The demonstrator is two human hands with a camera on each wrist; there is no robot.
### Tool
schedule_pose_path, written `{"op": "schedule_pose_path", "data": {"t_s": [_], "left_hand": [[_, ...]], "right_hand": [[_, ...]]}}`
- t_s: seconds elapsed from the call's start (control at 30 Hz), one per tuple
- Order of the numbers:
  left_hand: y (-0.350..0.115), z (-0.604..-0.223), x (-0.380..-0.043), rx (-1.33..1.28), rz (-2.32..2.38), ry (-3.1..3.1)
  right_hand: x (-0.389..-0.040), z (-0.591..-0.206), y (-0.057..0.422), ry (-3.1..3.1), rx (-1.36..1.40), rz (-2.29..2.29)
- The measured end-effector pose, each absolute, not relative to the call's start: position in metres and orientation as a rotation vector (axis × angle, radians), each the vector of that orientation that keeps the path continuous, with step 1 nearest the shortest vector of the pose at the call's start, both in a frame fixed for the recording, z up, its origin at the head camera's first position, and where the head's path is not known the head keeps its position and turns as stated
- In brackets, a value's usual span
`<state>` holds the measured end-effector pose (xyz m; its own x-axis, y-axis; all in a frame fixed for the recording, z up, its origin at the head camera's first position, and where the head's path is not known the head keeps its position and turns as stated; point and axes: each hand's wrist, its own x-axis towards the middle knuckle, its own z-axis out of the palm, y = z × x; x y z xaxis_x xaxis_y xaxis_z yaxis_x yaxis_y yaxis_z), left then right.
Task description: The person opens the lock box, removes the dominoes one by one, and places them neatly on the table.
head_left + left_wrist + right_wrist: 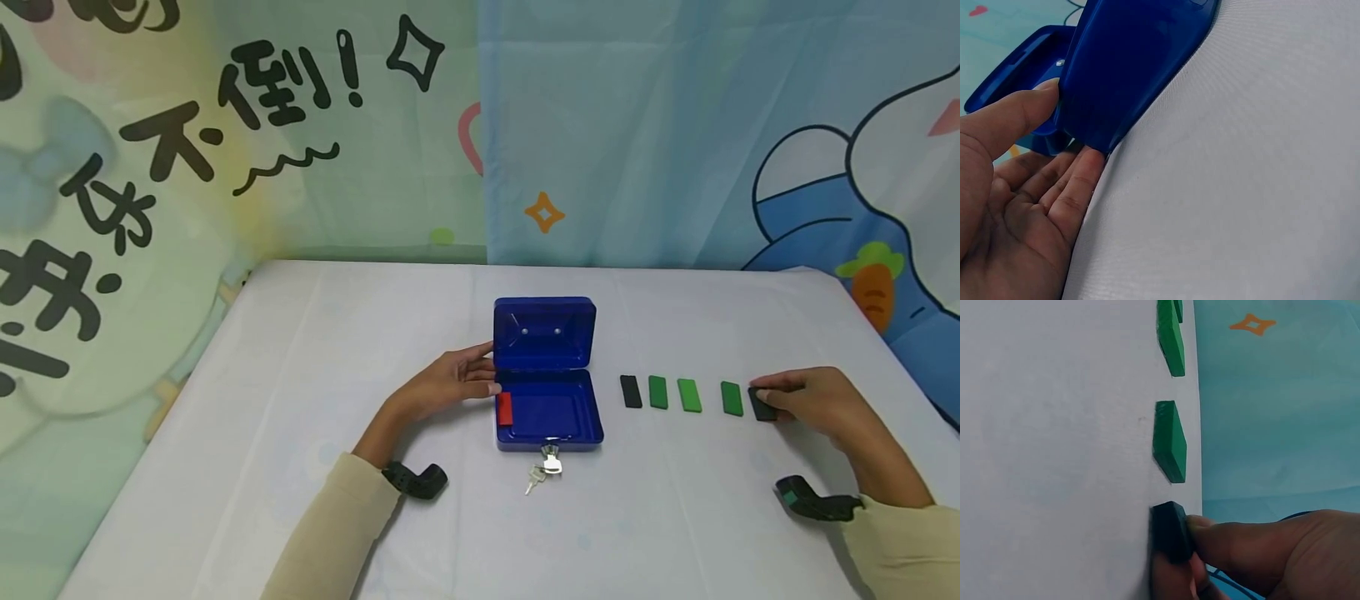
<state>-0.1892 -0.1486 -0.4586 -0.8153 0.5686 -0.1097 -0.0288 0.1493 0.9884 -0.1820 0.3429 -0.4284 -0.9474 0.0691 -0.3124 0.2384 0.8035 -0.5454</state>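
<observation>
In the head view, a blue metal cash box (555, 412) stands with its lid (544, 329) raised. A red block (505, 409) lies inside along the left wall. My left hand (457, 379) touches the box's left side with straight fingers; in the left wrist view the thumb (1038, 103) meets the rim and a fingertip reaches the lower edge. To the right, my right hand (817, 400) pinches a black block (762, 405) between thumb and fingers, close over the white cloth. The nearest block to it is a dark green block (732, 398).
Left of the right hand, a row holds another black block (632, 392), a green block (657, 392) and a lighter green block (690, 396). Keys (536, 478) hang from the lock (551, 460) at the box's front. A printed curtain (622, 133) hangs behind the table.
</observation>
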Motion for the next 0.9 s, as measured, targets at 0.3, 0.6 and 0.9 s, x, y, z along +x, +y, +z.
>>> {"op": "schedule_pose_path", "data": {"t_s": [0.3,0.6,0.9], "left_hand": [[-0.1482,-0.4586,-0.1889,0.5,1.69,1.99],[-0.1483,-0.4592,-0.1893,0.513,1.702,1.98],[-0.1481,-0.4563,-0.1873,0.51,1.689,1.998]], "right_hand": [[-0.1801,-0.4309,0.3438,2.735,0.236,-0.877],[-0.1819,-0.4283,0.3396,2.72,0.323,-0.857],[-0.1834,-0.4336,0.3404,2.73,0.363,-0.882]]}}
